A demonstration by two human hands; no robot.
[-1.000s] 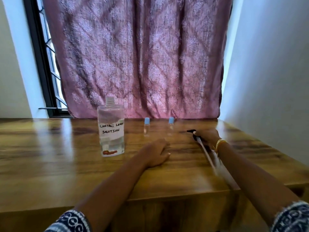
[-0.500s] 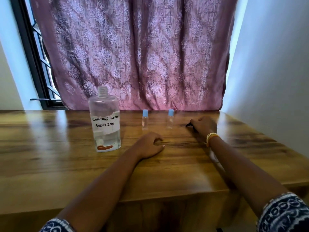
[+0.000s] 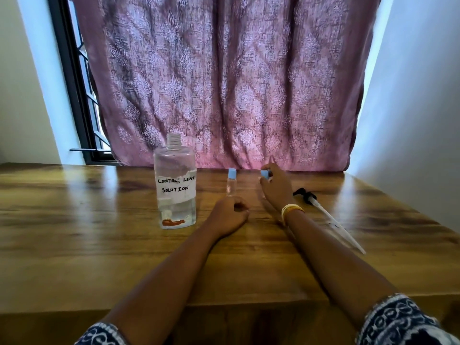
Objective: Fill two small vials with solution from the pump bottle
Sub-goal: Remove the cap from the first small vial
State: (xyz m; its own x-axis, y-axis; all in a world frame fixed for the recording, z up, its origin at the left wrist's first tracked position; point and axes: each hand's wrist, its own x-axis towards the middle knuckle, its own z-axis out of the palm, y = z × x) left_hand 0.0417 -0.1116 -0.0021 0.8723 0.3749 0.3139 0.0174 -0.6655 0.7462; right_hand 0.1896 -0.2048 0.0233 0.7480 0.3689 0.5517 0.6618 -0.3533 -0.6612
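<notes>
Vial (image 3: 264,174) (blue cap) apparently pinched by right fingers (image 3: 271,168); left hand (image 3: 230,215) loosely curled, empty.

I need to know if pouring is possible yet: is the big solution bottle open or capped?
Open. The solution bottle shows a bare threaded neck; its pump head lies on the table.

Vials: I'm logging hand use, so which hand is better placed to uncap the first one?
Right. The right hand already pinches the right vial's blue cap; the left hand rests curled on the table.
</notes>
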